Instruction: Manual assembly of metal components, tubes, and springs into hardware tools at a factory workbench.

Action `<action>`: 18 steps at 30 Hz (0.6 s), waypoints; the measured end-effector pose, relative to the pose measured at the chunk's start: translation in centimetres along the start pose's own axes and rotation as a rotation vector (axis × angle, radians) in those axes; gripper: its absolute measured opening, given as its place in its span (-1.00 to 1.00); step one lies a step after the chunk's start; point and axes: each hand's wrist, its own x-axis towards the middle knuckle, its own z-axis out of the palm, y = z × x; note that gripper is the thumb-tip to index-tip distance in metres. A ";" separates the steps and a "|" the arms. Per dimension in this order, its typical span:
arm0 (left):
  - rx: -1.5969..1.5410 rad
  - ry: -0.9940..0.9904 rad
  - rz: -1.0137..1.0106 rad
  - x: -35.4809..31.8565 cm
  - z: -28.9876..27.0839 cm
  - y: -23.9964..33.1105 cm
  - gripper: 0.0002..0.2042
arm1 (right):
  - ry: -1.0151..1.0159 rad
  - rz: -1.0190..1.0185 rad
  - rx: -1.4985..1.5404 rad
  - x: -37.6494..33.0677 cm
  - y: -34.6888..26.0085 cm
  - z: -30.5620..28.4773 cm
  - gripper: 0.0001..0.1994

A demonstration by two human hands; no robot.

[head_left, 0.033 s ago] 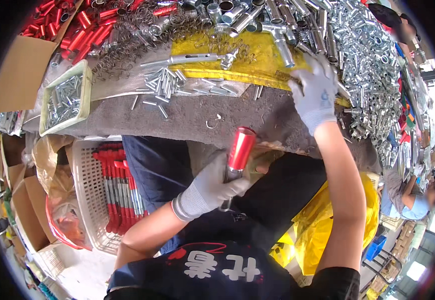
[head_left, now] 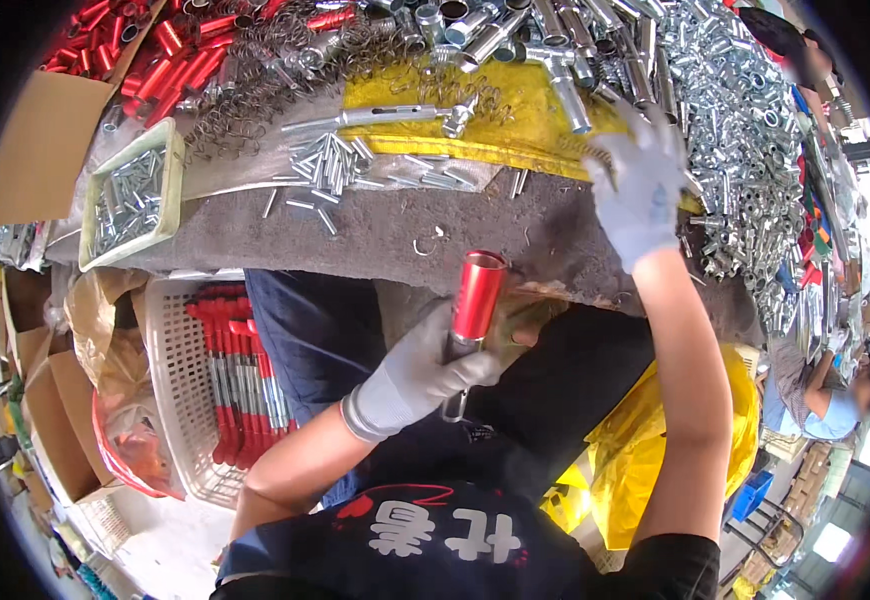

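My left hand (head_left: 415,380) is wrapped round a metal rod whose upper end carries a red metal sleeve (head_left: 479,295). The sleeve stands nearly upright, its open mouth facing up. Below the fist the rod's silvery lower end (head_left: 455,405) shows. Over the right part of the bench my right hand (head_left: 640,185) has its fingers apart, beside a yellow cloth (head_left: 515,110) and the heap of metal parts. A small coil spring (head_left: 597,152) shows by its thumb; I cannot tell whether they touch. Both hands wear grey-white gloves.
Loose springs (head_left: 225,125), short metal pins (head_left: 325,165) and a slotted tube (head_left: 390,115) lie on the bench. A pale tray (head_left: 172,200) holds more pins. Silvery parts (head_left: 745,150) are heaped at right. Left of my legs, a white basket (head_left: 170,350) holds red-ended rods.
My right hand has moved slightly right and nearer to me, off the cloth's edge. The red sleeve in my left hand has tipped a little, showing more of its open mouth.
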 end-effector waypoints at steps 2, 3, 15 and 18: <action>-0.124 0.016 0.056 -0.6 0.2 0.2 -0.64 | -0.051 0.246 0.510 -0.9 -1.1 -3.0 -0.79; -0.005 -0.035 0.068 -1.0 -1.0 -0.3 -0.65 | -0.133 0.453 0.875 -2.2 -2.1 -4.9 -0.80; 1.130 -0.245 0.133 -1.4 4.6 -2.2 -0.70 | -0.530 0.400 1.168 -17.3 -5.4 -14.0 -0.78; 1.198 -0.216 0.303 -0.9 5.5 -3.8 -0.72 | -0.479 0.740 1.722 -20.7 -2.5 -15.1 -0.62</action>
